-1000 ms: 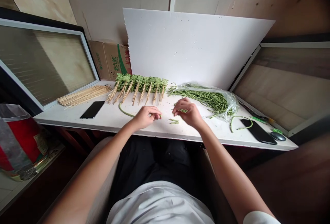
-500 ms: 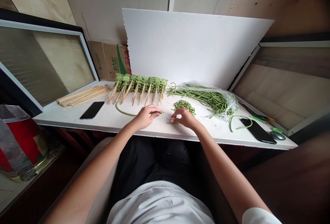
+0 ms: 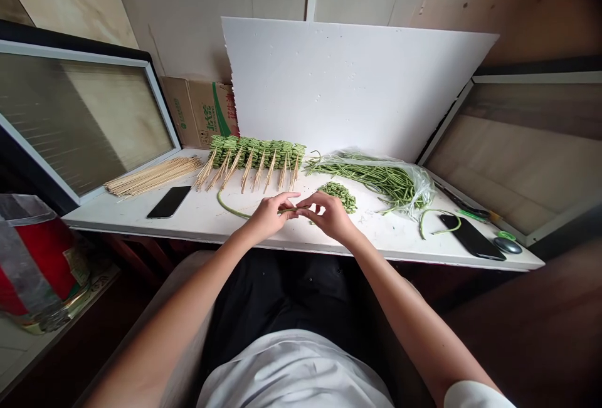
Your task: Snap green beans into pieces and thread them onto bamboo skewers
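Note:
My left hand [image 3: 269, 217] is shut on a long green yardlong bean [image 3: 230, 209], which trails off to the left across the table. A thin strand [image 3: 296, 209] runs from those fingers toward my right hand [image 3: 329, 215]. The right fingertips meet its far end, and I cannot tell whether they grip it. A heap of short cut bean pieces [image 3: 337, 197] lies just beyond my right hand. Further back, a row of bean pieces threaded on bamboo skewers [image 3: 254, 152] stands with its sticks pointing toward me.
A plastic bag of long beans [image 3: 376, 179] lies right of centre on the white table [image 3: 376, 245]. Loose bamboo skewers [image 3: 155, 176] and a phone [image 3: 168, 202] are on the left. Another phone [image 3: 471, 237], scissors [image 3: 470, 212] and a white foam board [image 3: 352, 82] also stand nearby.
My hands have come together over the table, the right moving left and up from the bean heap. The small cut pieces near the table's front no longer show.

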`<state>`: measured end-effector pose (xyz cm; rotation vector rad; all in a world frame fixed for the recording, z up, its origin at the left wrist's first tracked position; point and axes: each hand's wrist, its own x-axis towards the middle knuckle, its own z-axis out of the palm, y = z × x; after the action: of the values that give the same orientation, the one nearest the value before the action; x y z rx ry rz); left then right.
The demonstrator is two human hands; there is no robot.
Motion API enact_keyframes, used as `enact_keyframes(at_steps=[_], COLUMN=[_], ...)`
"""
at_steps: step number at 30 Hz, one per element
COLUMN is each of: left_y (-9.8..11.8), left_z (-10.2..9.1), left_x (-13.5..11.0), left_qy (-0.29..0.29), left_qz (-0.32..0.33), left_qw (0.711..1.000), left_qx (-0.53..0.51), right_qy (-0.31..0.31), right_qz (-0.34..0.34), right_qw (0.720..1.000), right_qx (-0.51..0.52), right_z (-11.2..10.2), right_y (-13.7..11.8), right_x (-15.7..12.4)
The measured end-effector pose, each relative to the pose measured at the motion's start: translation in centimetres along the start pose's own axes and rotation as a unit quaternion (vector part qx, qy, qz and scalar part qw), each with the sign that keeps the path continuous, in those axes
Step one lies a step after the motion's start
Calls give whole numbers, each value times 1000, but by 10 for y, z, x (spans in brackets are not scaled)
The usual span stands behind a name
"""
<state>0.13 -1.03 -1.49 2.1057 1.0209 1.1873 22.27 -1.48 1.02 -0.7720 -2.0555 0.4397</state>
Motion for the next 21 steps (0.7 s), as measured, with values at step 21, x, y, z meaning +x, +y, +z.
enact_keyframes(at_steps=[21], left_y=[-2], left_z=[-1], left_x=[-2], left_qy=[112], left_qz=[214], left_qw=[951], left_qx=[194], right_qy=[42], right_qz=[-38], right_qw=[997], right_qx=[-60], right_z=[6], right_y=[0], right_x=[0])
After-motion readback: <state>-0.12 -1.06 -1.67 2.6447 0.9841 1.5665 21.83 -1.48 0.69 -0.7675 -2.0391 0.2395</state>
